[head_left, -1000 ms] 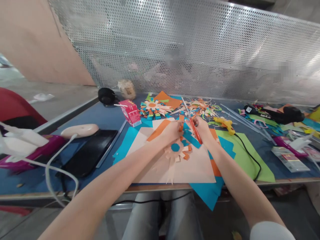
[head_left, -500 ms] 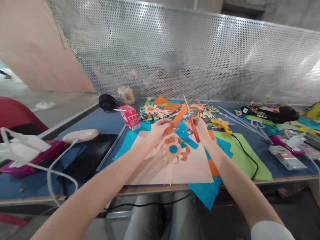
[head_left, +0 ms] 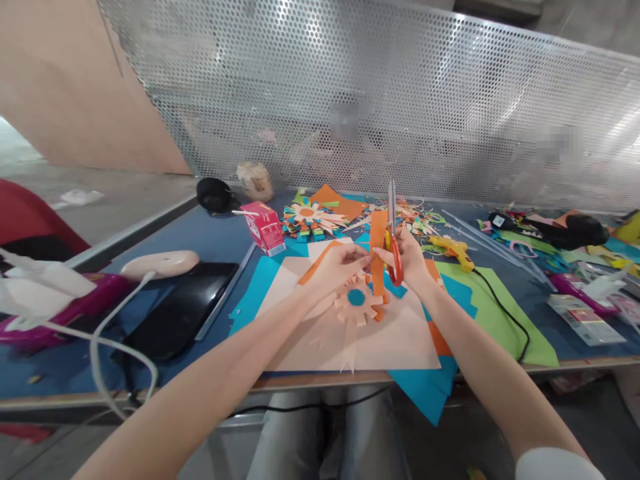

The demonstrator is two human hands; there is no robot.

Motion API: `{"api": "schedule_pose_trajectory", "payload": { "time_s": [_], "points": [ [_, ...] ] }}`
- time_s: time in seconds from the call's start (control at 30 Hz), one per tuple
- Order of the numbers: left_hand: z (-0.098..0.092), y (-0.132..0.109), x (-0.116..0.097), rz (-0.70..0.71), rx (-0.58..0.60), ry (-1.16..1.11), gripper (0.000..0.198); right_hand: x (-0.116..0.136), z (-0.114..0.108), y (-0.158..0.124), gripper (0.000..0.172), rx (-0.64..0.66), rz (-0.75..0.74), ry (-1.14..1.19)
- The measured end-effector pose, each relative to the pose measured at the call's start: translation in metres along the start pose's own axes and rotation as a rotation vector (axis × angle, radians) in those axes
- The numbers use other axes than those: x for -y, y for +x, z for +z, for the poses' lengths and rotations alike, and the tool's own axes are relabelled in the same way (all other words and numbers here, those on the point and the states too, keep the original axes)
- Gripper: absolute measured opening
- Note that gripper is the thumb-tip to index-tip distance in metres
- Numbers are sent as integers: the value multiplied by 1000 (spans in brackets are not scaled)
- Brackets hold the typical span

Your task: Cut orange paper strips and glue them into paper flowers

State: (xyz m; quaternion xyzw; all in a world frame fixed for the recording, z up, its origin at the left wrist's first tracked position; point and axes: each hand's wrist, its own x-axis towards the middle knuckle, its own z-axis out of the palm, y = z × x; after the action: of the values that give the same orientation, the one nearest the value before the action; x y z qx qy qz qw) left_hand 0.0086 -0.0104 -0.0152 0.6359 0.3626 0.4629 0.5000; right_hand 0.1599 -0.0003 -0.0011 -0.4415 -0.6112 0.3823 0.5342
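My right hand [head_left: 411, 259] is closed around orange-handled scissors [head_left: 392, 200], whose blades point up and away from me. An orange paper strip [head_left: 379, 233] stands upright just left of the scissors. The fingertips of my left hand [head_left: 343, 268] pinch its left edge, and my right thumb lies across it. Below the hands, a paper rosette [head_left: 356, 298] with a blue centre, peach and orange loops and a forked tail rests on a large peach sheet [head_left: 305, 340]. Part of the rosette is hidden behind the strip.
A pink drink carton [head_left: 265, 230], a finished-looking rosette [head_left: 307, 215] and paper scraps [head_left: 413, 217] lie at the back. A yellow glue gun [head_left: 453, 251] with a black cord sits right, on a green sheet [head_left: 505, 313]. At left are a black phone [head_left: 180, 310] and a white cable [head_left: 103, 333].
The orange strip has swung from slanted to upright and shifted right, beside the scissors. My hands have come closer together. The scissors have turned more upright, and the view has shifted slightly.
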Motion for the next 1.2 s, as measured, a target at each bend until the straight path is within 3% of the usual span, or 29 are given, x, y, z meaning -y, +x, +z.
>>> {"api": "schedule_pose_trajectory", "payload": {
  "time_s": [0.13,0.33,0.43,0.53,0.8,1.2],
  "points": [
    [-5,0,-2,36,-31,1,20,-2,3,-3,45,-17,8,-58],
    [-20,7,-11,221,-388,-84,14,-2,-5,-6,35,57,-113,-170],
    [-29,9,-15,312,-503,-157,11,-2,-8,-9,32,130,-99,-292],
    [-33,10,-19,338,-531,-208,9,-3,-9,-10,32,147,-62,-364],
    [-31,10,-17,316,-473,-232,6,-12,-9,-8,32,234,-39,-367],
    [-41,17,-17,380,-661,-267,5,-1,-7,-11,37,257,39,-364]
  ]
}}
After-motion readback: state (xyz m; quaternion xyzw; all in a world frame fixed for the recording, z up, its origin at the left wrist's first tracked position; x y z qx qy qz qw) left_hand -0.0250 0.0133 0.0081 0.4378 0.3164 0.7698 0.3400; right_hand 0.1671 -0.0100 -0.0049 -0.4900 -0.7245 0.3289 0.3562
